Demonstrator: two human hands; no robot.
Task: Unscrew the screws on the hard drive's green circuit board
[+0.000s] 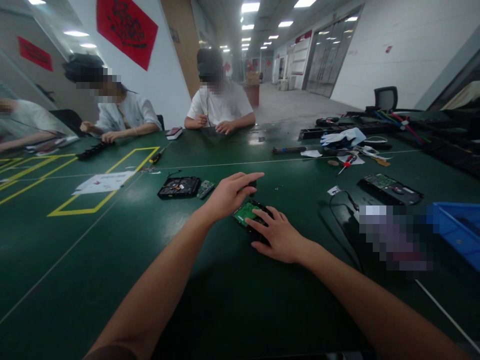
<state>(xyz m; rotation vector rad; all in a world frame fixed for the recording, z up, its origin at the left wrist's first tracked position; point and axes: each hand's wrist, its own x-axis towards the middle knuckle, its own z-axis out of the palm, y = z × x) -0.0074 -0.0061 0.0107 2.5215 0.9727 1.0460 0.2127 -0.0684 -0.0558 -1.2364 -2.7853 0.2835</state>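
Note:
A hard drive with a green circuit board (244, 214) lies on the green table in front of me. My right hand (277, 232) grips it from the right, fingers across its top and thumb at the near edge. Just above the drive's far side, my left hand (233, 194) pinches a small dark object (253, 185), mostly hidden by the fingers. Left of that hand sit another black hard drive (179, 187) and a loose circuit board (205, 189). A few tiny bits, perhaps screws, lie beyond my hands.
At right are a third hard drive (392, 189), a red-handled screwdriver (348, 161), a black cable (332, 205) and a blue bin (459, 230). A dark cylindrical tool (288, 150) lies farther back. Paper (105, 183) and a yellow-black screwdriver (157, 155) lie left. Several people sit across the table.

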